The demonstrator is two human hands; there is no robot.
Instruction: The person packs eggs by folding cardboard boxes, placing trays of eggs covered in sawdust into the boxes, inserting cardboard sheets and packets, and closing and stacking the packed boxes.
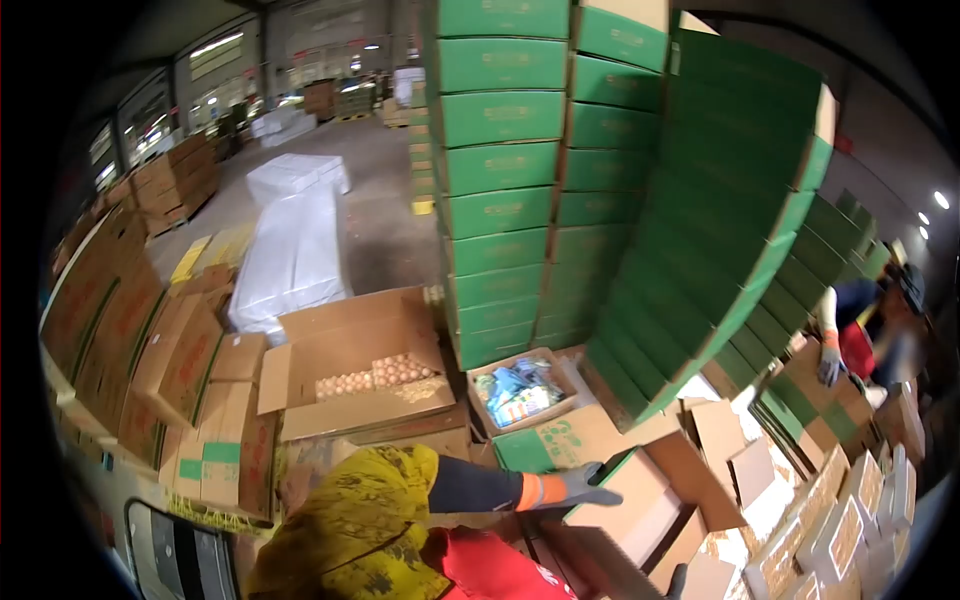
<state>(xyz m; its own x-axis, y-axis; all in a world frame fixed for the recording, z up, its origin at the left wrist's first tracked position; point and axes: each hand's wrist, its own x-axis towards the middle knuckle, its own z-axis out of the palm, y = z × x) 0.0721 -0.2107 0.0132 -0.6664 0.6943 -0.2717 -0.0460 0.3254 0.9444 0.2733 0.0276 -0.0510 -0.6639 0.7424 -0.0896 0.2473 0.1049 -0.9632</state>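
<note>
Take the open box as the clock's centre, with twelve pointing up the view. Nearest, at five o'clock, the tip of the right hand shows at the lower edge of the view; too little of it is visible to tell whether its fingers are apart, together or clamped. The left hand reaches in between nine and ten, its gloved fingers spread from the thumb at the box's rim and not visibly closed on anything. A hand at either side would suit steadying the box, and the raised flaps seem to leave its mouth clear. The box lies just beyond the left fingertips, to their right, and above the right hand.

Farther out, at three, white-edged trays lean in a row, perhaps so as to be within reach. At half past ten sits a bin of blue packets, and past it, at ten, an egg box, its eggs nested in rows, likely to stop them rolling. Green boxes rise at twelve, stacked squarely, probably to save floor. A co-worker bends at two. Well beyond, at ten, lies a white-wrapped load.
</note>
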